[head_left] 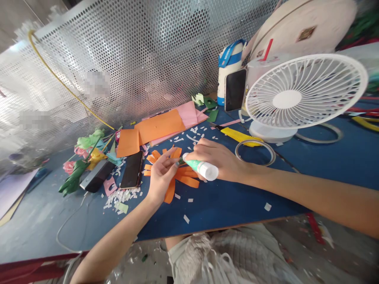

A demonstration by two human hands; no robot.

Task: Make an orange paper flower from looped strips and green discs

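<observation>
An orange paper piece cut into petal-like strips point(188, 180) lies on the blue table point(237, 205) beneath my hands. My left hand point(162, 172) is over its left part, thumb and fingers pinched at a small green piece point(181, 161) near the middle. In my right hand point(216, 157) is a green and white glue tube point(197, 165), its narrow end pointing toward the left fingertips and its white end toward me. The fingers of my right hand wrap round the tube from behind.
Left: a black phone point(132, 169), paper flowers point(89, 152), a dark box point(97, 175) and white scraps. Behind: orange sheets point(160, 125). Right: a yellow cutter point(241, 136), a tape roll point(237, 152), a white fan point(286, 99), an upright phone point(235, 90) and a bottle point(221, 85).
</observation>
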